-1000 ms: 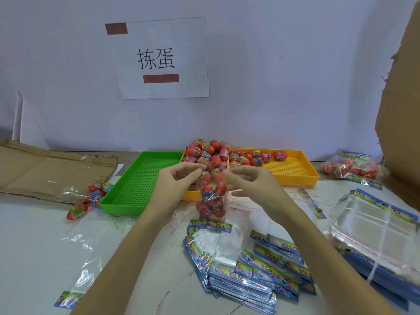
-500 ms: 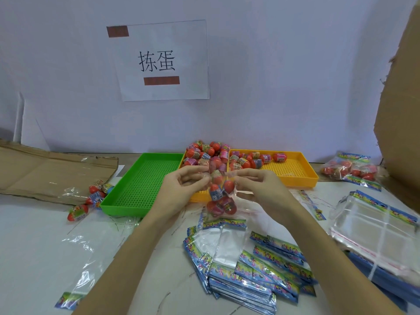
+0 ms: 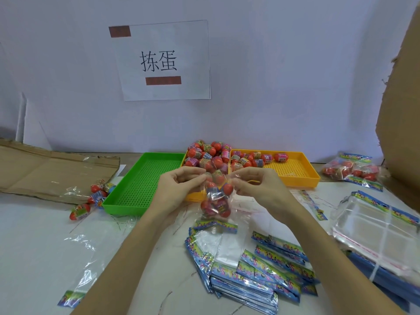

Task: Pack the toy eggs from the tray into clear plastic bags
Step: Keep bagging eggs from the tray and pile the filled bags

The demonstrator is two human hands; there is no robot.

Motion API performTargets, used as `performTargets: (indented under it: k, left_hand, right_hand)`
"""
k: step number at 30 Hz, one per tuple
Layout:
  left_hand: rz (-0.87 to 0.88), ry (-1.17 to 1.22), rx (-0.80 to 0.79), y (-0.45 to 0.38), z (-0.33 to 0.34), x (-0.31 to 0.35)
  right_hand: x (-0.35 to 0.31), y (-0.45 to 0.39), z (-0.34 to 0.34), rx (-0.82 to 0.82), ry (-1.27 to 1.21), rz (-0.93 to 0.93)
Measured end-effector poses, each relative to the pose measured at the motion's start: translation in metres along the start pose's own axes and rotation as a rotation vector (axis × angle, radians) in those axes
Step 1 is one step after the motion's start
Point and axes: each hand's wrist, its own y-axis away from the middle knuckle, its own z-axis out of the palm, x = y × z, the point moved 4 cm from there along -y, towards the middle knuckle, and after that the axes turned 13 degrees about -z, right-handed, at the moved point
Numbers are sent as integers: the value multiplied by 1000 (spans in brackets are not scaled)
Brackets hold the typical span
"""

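A clear plastic bag holding several red toy eggs hangs upside down above the table, its printed header card at the bottom. My left hand pinches the bag's upper edge on the left, and my right hand pinches it on the right. Behind them an orange tray holds several loose red eggs, heaped at its left end.
A green tray lies left of the orange one, with loose eggs beside it. Empty bags are stacked in front and at the right. Filled bags lie far right. Flat cardboard is at left.
Both hands have drawn closer together at the top of the bag, and the bag with its eggs has shifted slightly right and up.
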Motion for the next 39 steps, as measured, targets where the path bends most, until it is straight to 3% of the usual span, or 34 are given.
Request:
performTargets:
  k: [6,11,19,34,39]
  left_hand:
    - [-60,123,-67,0,-2,1]
    - [-104,172,-104,-2,-8,3]
    - [31,15,-170,3,-8,14]
    - [339,-409,-97,11,-11,23]
    - [332,-355,-106,10,-11,22]
  right_hand:
    - [3,-2,-6,79,-49,-18]
    - [1,-1,-9,-17,-170,-66]
    - [1,-1,-15,-113,-187,-70]
    - [-4,0,-15,-70,-51,-135]
    - [-7,0,-14,-80,-49,-140]
